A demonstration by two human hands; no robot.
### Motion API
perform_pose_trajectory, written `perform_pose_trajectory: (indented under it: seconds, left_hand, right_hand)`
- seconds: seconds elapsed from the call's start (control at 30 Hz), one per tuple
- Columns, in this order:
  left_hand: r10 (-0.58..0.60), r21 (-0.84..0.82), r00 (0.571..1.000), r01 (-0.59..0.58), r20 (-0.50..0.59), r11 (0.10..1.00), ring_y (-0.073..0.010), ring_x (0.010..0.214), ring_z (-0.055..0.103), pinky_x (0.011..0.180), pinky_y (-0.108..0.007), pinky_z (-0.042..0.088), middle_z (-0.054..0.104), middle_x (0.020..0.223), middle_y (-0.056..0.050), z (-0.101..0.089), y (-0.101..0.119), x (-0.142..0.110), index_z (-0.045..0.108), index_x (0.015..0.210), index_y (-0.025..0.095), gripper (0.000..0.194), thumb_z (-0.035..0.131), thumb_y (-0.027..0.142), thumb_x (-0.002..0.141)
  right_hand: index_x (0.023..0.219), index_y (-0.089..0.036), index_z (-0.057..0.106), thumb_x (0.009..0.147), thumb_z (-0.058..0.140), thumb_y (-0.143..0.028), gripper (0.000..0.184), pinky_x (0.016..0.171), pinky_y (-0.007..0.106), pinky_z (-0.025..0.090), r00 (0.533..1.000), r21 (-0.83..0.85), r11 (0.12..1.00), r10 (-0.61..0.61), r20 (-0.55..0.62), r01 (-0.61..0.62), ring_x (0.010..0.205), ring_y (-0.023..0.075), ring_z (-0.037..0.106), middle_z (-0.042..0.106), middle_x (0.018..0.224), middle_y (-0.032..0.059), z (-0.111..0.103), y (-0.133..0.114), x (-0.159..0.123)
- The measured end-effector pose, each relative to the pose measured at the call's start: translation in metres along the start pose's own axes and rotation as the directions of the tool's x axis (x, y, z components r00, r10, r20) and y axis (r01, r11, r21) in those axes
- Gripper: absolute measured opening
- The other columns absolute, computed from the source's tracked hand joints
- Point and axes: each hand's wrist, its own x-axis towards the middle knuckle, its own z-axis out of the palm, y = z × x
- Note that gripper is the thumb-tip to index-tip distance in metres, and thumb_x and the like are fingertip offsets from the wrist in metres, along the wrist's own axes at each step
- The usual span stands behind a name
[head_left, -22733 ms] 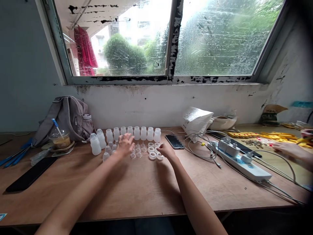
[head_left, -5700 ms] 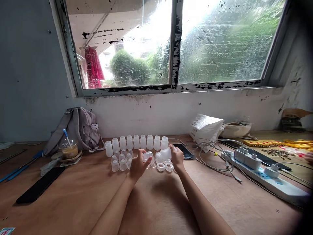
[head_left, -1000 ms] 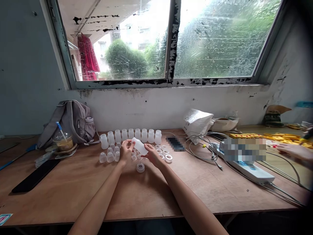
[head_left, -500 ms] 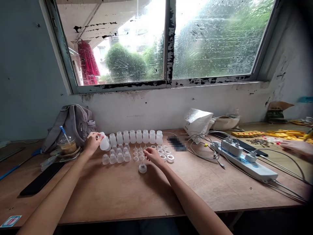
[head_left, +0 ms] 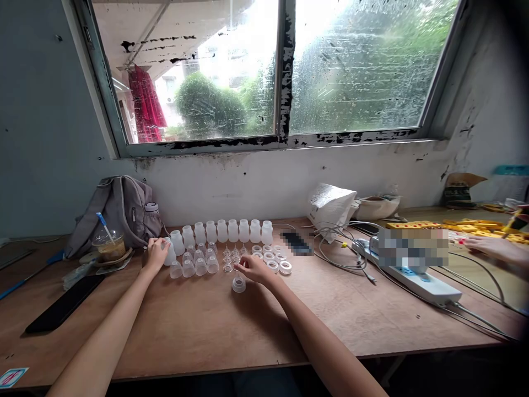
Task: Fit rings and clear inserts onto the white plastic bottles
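Observation:
My left hand [head_left: 156, 253] is closed round a frosted white baby bottle [head_left: 169, 254] at the left end of a curved row of similar bottles [head_left: 222, 230]. In front of the row are clear dome caps [head_left: 200, 267], several in rows. My right hand [head_left: 253, 268] is over the front of a group of clear bottle nipples [head_left: 227, 267], thumb and fingertips pinched together; whatever is between them is hidden. White screw rings [head_left: 285, 268] lie just right of that hand. Closer to me, a ring with a clear piece in it [head_left: 238, 284] rests alone on the table.
At left are a grey backpack [head_left: 119, 212], an iced drink cup [head_left: 108, 245] and a black phone-like slab [head_left: 65, 304]. A power strip [head_left: 433, 286] with cables and a white bag [head_left: 330, 207] are at right. Another person's hand [head_left: 491, 246] works beside yellow parts.
My left hand has lowered the bottle to the table at the row's left end. My right hand has moved slightly left and toward me, over the front nipples.

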Motion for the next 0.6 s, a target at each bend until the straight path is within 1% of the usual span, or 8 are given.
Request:
perform_pose_trajectory:
  seconds: [0.1, 0.27, 0.33, 0.4, 0.43, 0.53, 0.57, 0.6]
  left_hand:
    - [-0.002, -0.010, 1.000, 0.001, -0.022, 1.000, -0.0228, 0.084, 0.053, 0.070, -0.030, 0.041, 0.050, 0.095, -0.009, -0.003, 0.002, -0.002, 0.058, 0.085, 0.019, 0.024, 0.049, 0.036, 0.071]
    - [0.083, -0.062, 0.971, -0.099, -0.224, 0.993, -0.0241, 0.094, 0.049, 0.075, -0.033, 0.041, 0.046, 0.105, -0.010, -0.018, 0.030, -0.012, 0.051, 0.100, 0.017, 0.032, 0.047, 0.035, 0.074]
    - [0.202, -0.148, 0.960, -0.232, -0.193, 0.961, -0.0209, 0.090, 0.050, 0.077, -0.031, 0.041, 0.049, 0.098, -0.008, -0.024, 0.055, -0.023, 0.054, 0.093, 0.017, 0.025, 0.043, 0.034, 0.077]
    - [0.348, -0.270, 0.934, -0.356, -0.077, 0.895, -0.0172, 0.082, 0.053, 0.074, -0.029, 0.042, 0.054, 0.090, -0.005, -0.028, 0.086, -0.039, 0.055, 0.085, 0.018, 0.023, 0.040, 0.034, 0.080]
    - [0.446, -0.346, 0.895, -0.411, 0.024, 0.843, -0.0153, 0.077, 0.053, 0.069, -0.027, 0.042, 0.056, 0.086, -0.004, -0.028, 0.102, -0.049, 0.055, 0.084, 0.018, 0.024, 0.039, 0.036, 0.081]
    - [0.694, -0.500, 0.663, -0.517, 0.279, 0.695, -0.0126, 0.068, 0.053, 0.060, -0.023, 0.041, 0.058, 0.078, -0.001, -0.021, 0.140, -0.080, 0.056, 0.083, 0.019, 0.026, 0.046, 0.042, 0.077]
    - [0.728, -0.513, 0.606, -0.536, 0.319, 0.671, -0.0126, 0.066, 0.053, 0.058, -0.022, 0.041, 0.058, 0.076, -0.001, -0.016, 0.149, -0.090, 0.057, 0.084, 0.019, 0.028, 0.050, 0.044, 0.074]
    - [0.737, -0.506, 0.587, -0.547, 0.336, 0.667, -0.0127, 0.065, 0.053, 0.057, -0.022, 0.040, 0.058, 0.075, -0.001, -0.012, 0.155, -0.098, 0.057, 0.082, 0.019, 0.028, 0.052, 0.045, 0.072]
  right_hand:
    - [0.058, -0.018, 0.057, 0.072, 0.048, -0.048, 0.035, 0.043, 0.021, 0.024, 1.000, -0.011, 1.000, 0.000, 0.028, 0.000, 0.047, 0.0100, 0.042, 0.053, 0.053, 0.0006, -0.002, -0.002, 0.000]
    - [0.067, -0.016, 0.059, 0.075, 0.047, -0.042, 0.029, 0.047, 0.020, 0.029, 0.983, -0.048, 0.996, 0.079, 0.168, -0.072, 0.054, 0.0102, 0.047, 0.057, 0.062, 0.0019, -0.007, -0.003, 0.001]
    - [0.069, -0.015, 0.059, 0.075, 0.049, -0.031, 0.019, 0.049, 0.019, 0.031, 0.963, -0.077, 0.988, 0.149, 0.226, -0.135, 0.056, 0.0096, 0.049, 0.058, 0.065, 0.0023, -0.007, -0.001, 0.002]
    - [0.070, -0.014, 0.058, 0.072, 0.051, -0.021, 0.010, 0.048, 0.018, 0.032, 0.939, -0.088, 0.979, 0.204, 0.276, -0.186, 0.053, 0.0085, 0.049, 0.058, 0.065, 0.0021, -0.006, 0.002, 0.003]
    - [0.070, -0.014, 0.058, 0.070, 0.051, -0.018, 0.008, 0.046, 0.018, 0.033, 0.928, -0.083, 0.976, 0.219, 0.302, -0.203, 0.049, 0.0079, 0.049, 0.058, 0.063, 0.0016, -0.005, 0.004, 0.003]
    - [0.071, -0.014, 0.058, 0.069, 0.049, -0.015, 0.010, 0.040, 0.018, 0.034, 0.898, -0.064, 0.968, 0.249, 0.363, -0.242, 0.039, 0.0069, 0.046, 0.055, 0.055, -0.0001, -0.004, 0.009, 0.002]
    - [0.072, -0.014, 0.058, 0.069, 0.048, -0.015, 0.011, 0.039, 0.018, 0.034, 0.891, -0.058, 0.966, 0.256, 0.374, -0.253, 0.037, 0.0067, 0.045, 0.054, 0.053, -0.0006, -0.004, 0.010, 0.002]
    - [0.073, -0.014, 0.058, 0.069, 0.048, -0.014, 0.011, 0.038, 0.018, 0.034, 0.888, -0.051, 0.964, 0.261, 0.379, -0.262, 0.036, 0.0065, 0.045, 0.054, 0.052, -0.0009, -0.003, 0.011, 0.002]
